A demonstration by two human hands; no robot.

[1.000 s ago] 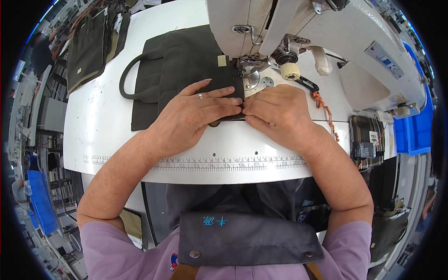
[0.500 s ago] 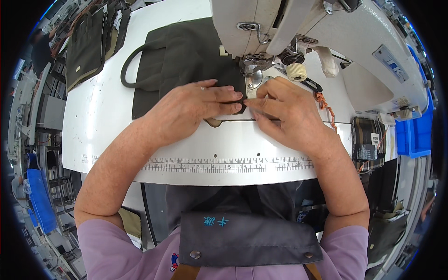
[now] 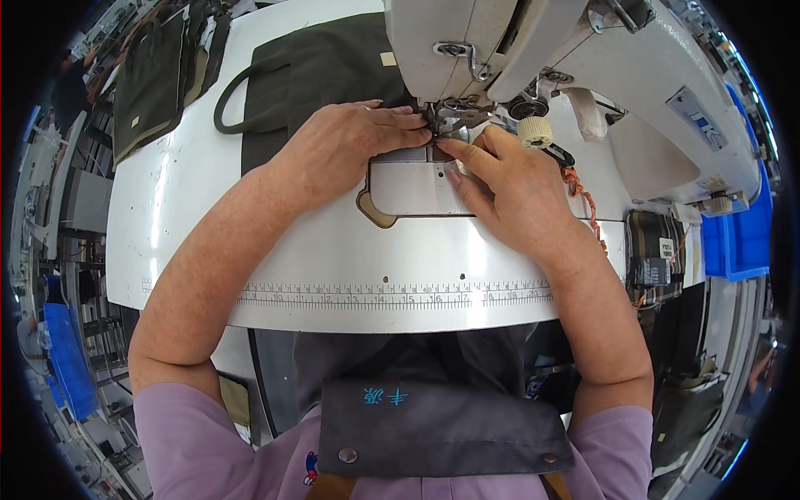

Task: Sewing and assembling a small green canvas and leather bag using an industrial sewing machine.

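Dark handled panel (image 3: 329,71) upper centre, at the sewing machine (image 3: 583,62). Left hand (image 3: 343,143) flat on it; right hand (image 3: 518,185) half-curled, can't tell if pinching. Feed jump could drag fingertips (image 3: 421,135) in.

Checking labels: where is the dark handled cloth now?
In the head view, upper left of centre: the cloth lies on the table, partly under the left hand, beside the machine.

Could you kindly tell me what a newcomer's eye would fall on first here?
Probably the big white sewing machine, filling the upper right. Next comes the dark fabric piece left of it, its looped handle pointing left, with the left grip resting on it and the right grip across from it. A blue bin brightens the far right.
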